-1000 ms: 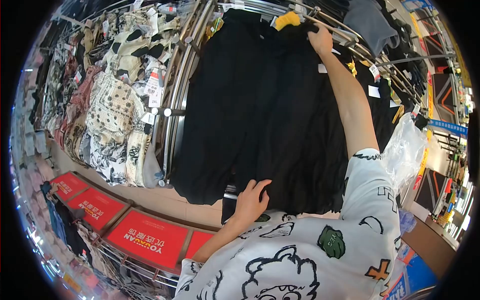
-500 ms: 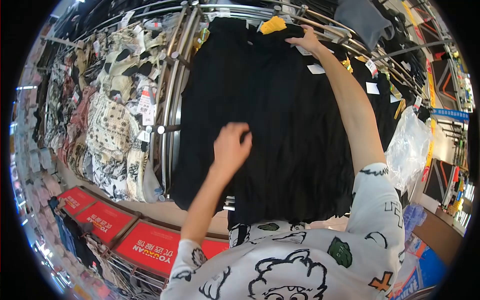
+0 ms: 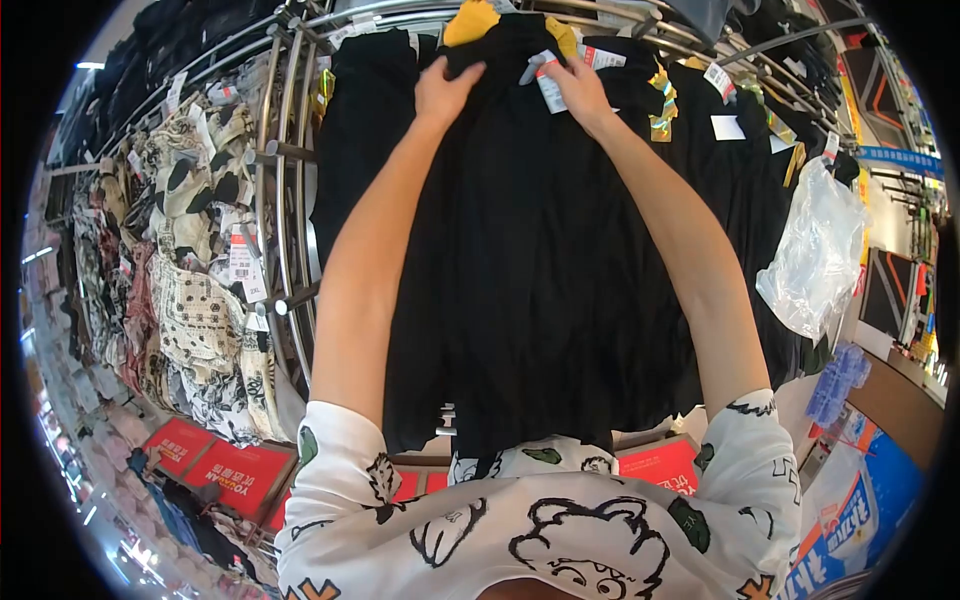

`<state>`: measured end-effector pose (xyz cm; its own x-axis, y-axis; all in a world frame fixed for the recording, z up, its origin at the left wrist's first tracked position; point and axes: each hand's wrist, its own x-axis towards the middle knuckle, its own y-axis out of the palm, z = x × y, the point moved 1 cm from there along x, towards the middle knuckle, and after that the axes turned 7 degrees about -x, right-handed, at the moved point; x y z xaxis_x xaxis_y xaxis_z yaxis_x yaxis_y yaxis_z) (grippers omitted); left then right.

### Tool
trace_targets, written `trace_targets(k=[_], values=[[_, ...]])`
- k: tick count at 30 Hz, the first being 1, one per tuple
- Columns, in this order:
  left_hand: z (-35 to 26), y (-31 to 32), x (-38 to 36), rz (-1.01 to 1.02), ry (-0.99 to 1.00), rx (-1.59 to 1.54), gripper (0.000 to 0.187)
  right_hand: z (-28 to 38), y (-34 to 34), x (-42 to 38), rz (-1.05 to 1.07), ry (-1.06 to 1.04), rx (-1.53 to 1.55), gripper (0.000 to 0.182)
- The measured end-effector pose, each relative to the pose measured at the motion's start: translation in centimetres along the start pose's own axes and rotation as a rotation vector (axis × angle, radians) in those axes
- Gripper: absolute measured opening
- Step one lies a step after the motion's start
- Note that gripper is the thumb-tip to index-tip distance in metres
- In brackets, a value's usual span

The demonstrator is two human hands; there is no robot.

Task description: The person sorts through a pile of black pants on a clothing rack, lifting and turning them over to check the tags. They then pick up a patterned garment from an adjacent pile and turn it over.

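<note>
A black garment (image 3: 520, 230) hangs on the rack in front of me, its long dark folds reaching down toward my waist. My left hand (image 3: 445, 95) grips its upper left edge, thumb and fingers closed on the cloth. At the upper right edge, my right hand (image 3: 582, 95) is closed on the same garment, beside a white and red price tag (image 3: 551, 88). Yellow labels (image 3: 471, 22) stick up at the top between and above my hands. More black garments (image 3: 370, 110) hang close on the left. Cloth hides some of my fingertips.
Metal rack bars (image 3: 283, 170) run down at the left, with patterned clothes (image 3: 200, 290) beyond them. A clear plastic bag (image 3: 815, 260) hangs at the right. Red sign panels (image 3: 240, 475) lie low on the left; a blue and white box (image 3: 850, 510) stands lower right.
My left hand has risen from mid-garment to its top edge and closed there. My right hand has shifted left onto the garment. The view has shifted slightly.
</note>
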<state>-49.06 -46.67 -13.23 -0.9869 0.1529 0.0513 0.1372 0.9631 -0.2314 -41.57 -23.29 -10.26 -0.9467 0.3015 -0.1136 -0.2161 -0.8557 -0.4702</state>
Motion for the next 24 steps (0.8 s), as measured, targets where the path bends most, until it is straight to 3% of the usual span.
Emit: trace_targets(k=[2,6,8,10,12,14,16,18,20,23,24], values=[[-4.8,-0.9,0.1,-0.192,0.052,0.158,0.057,1.2,-1.0,0.4,-0.205,-0.043,-0.13,0.052],[-7.0,-1.6,4.7,-0.232,0.148,0.244,0.056,2.5,-1.9,2.7,-0.382,0.032,-0.236,0.044],[-6.0,-0.7,5.4,-0.195,-0.054,0.256,0.066,4.2,-0.8,1.0,-0.591,-0.146,-0.371,0.038],[-2.5,-1.0,4.9,-0.292,0.101,0.5,0.055,5.2,0.0,-1.3,-0.821,-0.416,-0.589,0.037],[-0.9,-1.3,2.4,-0.362,0.297,0.591,0.046,3.6,0.8,-5.1,-0.464,-0.486,-0.43,0.036],[-2.5,-2.3,-2.9,-0.415,0.545,0.523,0.039,3.4,1.3,-11.7,0.096,-0.031,-0.243,0.035],[-4.9,-3.2,-10.5,-0.254,0.276,0.493,0.039,0.3,3.3,-17.2,0.312,0.117,-0.376,0.035],[-5.8,-4.1,-17.5,-0.061,-0.069,0.387,0.043,0.6,3.9,-20.8,0.276,0.166,-0.396,0.035],[-7.3,-3.9,-22.9,-0.014,-0.094,0.6,0.043,-0.3,4.8,-22.3,0.144,0.056,-0.349,0.027],[-4.5,-5.7,-26.2,0.017,-0.046,0.756,0.037,-1.7,5.6,-22.9,0.011,-0.099,-0.289,0.021],[-4.9,-6.5,-26.1,0.031,-0.153,0.651,0.031,-1.7,5.1,-22.9,-0.025,-0.053,-0.258,0.02]])
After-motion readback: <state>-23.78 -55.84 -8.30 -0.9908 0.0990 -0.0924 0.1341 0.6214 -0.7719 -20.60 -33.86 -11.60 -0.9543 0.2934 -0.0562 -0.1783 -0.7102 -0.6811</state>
